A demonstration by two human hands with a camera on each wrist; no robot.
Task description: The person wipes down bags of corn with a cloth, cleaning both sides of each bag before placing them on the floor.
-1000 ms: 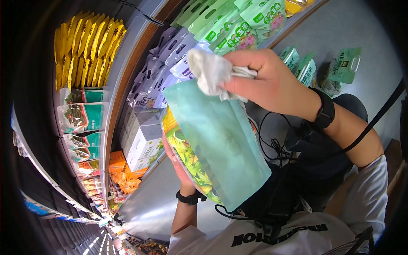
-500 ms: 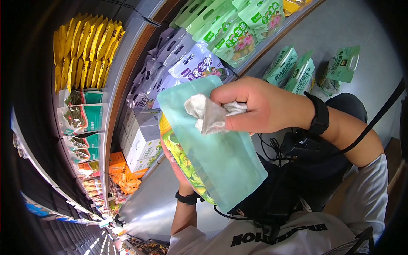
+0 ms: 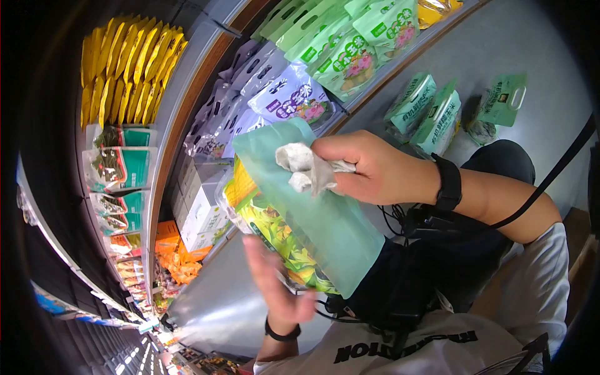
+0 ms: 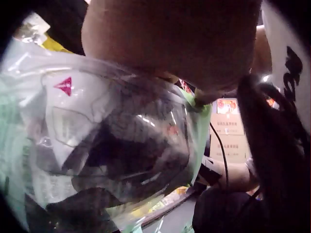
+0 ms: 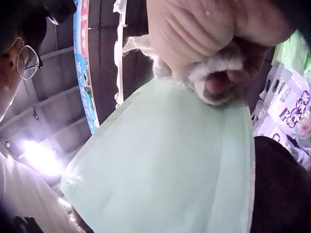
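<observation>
A pale green pouch (image 3: pixel 331 228) with a yellow and green printed side hangs tilted in front of the person; its smooth green face also fills much of the right wrist view (image 5: pixel 160 160). The right hand (image 3: pixel 384 169) pinches a crumpled white cloth (image 3: pixel 300 159) against the pouch's upper part, thumb and fingers curled round it (image 5: pixel 218 65). Beside the pouch's lower printed edge, the left hand (image 3: pixel 278 281) is blurred, with its fingers extended and not curled round the pouch. In the left wrist view a clear, glossy bag surface (image 4: pixel 121 141) lies below that hand (image 4: pixel 170 39).
Purple pouches (image 3: pixel 290 94) and green pouches (image 3: pixel 344 62) line the shelf ahead. Several green packs (image 3: pixel 437 119) stand on the grey floor at the right. Yellow bags (image 3: pixel 125 69) hang at the left, above white boxes (image 3: pixel 203 215). Black cables (image 3: pixel 390 215) lie near the lap.
The left hand has come off the pouch's side and moved down. The right hand with the cloth has moved lower, and the pouch has turned to show more of its printed side.
</observation>
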